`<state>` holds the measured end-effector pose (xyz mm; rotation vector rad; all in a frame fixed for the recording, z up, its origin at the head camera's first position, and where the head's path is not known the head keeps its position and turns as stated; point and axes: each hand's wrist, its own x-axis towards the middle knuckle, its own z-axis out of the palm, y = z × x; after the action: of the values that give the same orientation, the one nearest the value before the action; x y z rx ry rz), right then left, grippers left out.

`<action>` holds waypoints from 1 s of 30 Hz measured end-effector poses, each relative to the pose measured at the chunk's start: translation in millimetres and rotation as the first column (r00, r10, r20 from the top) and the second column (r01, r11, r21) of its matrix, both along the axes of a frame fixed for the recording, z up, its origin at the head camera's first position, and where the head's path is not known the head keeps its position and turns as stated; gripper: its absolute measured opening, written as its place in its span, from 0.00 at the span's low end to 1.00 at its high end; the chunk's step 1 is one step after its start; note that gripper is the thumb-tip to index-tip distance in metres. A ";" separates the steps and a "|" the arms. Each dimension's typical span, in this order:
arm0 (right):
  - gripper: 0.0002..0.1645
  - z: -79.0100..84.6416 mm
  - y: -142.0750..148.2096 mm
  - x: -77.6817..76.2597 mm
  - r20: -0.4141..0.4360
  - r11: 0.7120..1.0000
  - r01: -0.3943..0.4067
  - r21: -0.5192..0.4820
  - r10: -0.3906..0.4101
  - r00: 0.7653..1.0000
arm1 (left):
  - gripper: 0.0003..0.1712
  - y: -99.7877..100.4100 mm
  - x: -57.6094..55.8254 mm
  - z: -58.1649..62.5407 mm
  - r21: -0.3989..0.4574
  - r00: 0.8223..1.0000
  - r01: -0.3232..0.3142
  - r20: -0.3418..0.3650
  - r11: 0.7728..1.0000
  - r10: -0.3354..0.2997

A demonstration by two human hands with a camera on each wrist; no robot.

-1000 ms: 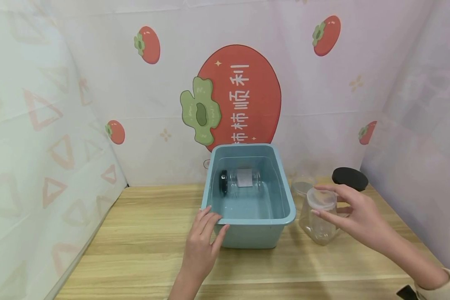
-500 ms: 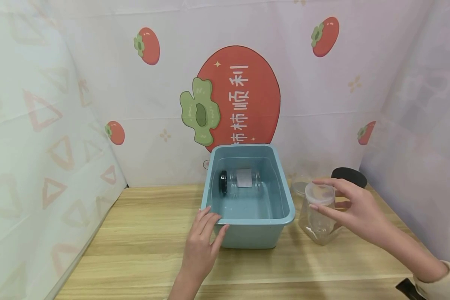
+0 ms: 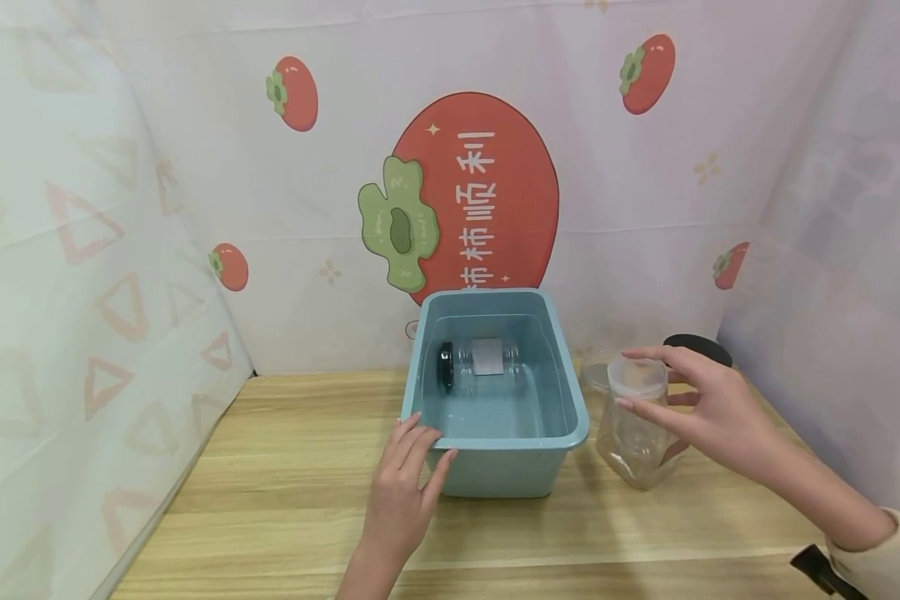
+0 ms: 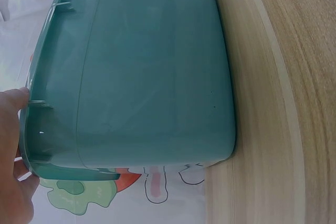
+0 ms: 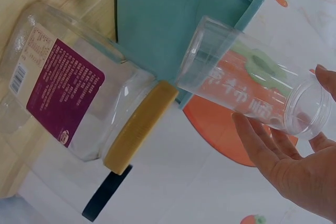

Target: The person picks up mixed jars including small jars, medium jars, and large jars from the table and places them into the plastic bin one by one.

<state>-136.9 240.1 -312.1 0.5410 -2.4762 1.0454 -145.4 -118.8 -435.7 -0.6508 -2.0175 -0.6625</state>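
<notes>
My left hand point(image 3: 399, 483) grips the near left corner of a blue plastic tub point(image 3: 495, 444) by its rim. Inside the tub lies a clear jar point(image 3: 487, 358) on its side, with a black lid and a pale label. To the right of the tub, my right hand point(image 3: 708, 408) holds a clear cylindrical jar point(image 3: 637, 379) by its top, fingers and thumb around it. In the right wrist view that jar point(image 5: 236, 77) has its base close to the gold lid of a larger clear jar point(image 5: 79, 82) with a purple label; I cannot tell whether they touch.
A black lid point(image 3: 699, 347) shows behind my right hand, and another clear container point(image 3: 594, 375) stands beside the tub at the back. The wooden table point(image 3: 292, 500) meets a patterned cloth backdrop point(image 3: 330, 317) behind the tub, with cloth sides left and right.
My right hand has shifted slightly left and up with the clear cylindrical jar. My left hand and the tub stay where they were.
</notes>
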 end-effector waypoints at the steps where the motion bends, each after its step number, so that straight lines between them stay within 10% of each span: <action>1: 0.33 1.0 -0.4 -0.6 -0.011 1.000 0.006 0.012 -0.006 1.000 | 0.28 -0.1 0.0 -0.1 0.001 1.000 0.000 -0.002 1.000 0.000; 30: 0.31 20.6 -9.3 -18.1 -0.048 0.999 -0.007 0.052 0.010 0.999 | 0.27 0.3 0.7 1.1 0.009 1.000 0.014 0.004 1.000 -0.014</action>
<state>-155.1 230.8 -291.5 0.5859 -2.4669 0.9630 -144.8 -118.5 -434.6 -0.6593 -2.0137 -0.6815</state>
